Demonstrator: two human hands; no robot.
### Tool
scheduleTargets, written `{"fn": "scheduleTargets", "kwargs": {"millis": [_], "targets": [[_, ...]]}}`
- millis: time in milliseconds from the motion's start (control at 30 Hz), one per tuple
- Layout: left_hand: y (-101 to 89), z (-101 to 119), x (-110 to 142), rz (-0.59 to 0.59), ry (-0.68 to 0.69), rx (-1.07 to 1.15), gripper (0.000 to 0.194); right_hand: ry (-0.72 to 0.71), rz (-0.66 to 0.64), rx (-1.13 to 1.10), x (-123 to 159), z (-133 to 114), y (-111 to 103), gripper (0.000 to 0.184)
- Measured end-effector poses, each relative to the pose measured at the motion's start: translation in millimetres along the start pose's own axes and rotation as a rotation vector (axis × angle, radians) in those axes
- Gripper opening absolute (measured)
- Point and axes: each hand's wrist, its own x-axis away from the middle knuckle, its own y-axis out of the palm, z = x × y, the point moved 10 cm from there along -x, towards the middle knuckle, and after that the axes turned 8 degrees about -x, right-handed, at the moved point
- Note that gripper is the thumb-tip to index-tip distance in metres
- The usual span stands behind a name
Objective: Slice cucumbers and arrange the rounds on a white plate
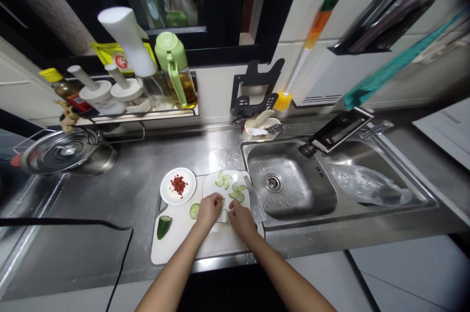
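A white squarish plate [210, 183] rests on a white cutting board [172, 248]. Thin cucumber slices form two pinwheel shapes [238, 193] on its far and right parts. Over the near part of the plate, my left hand [209, 210] is closed in a pinch, with a bit of green cucumber slice at its fingertips. Close beside it, my right hand [240, 219] also pinches; what lies between its fingers is too small to make out. Several cucumber slices [194, 211] lie left of my left hand. A cut cucumber piece [164, 227] sits at the board's left side.
A round white dish [178, 186] holds chopped red bits at the board's far left corner. The steel sink [293, 180] adjoins on the right, with a plastic bag [363, 184] in its right basin. A lidded pot [91, 157] and a bottle rack [147, 115] stand left.
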Motion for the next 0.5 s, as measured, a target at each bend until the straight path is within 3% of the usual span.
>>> {"fn": "scheduleTargets", "kwargs": {"millis": [233, 367, 500], "targets": [[3.9, 10, 0, 0.004, 0.044, -0.147, 0.015, -0.064, 0.027, 0.170, 4, -11, 2, 0.014], [-0.5, 9, 3, 0.063, 0.072, -0.213, 0.018, -0.116, 0.042, 0.217, 7, -15, 0, 0.011], [-8.0, 12, 9, 0.113, 0.201, -0.264, 0.021, -0.234, 0.107, 0.248, 21, -18, -6, 0.011]]}}
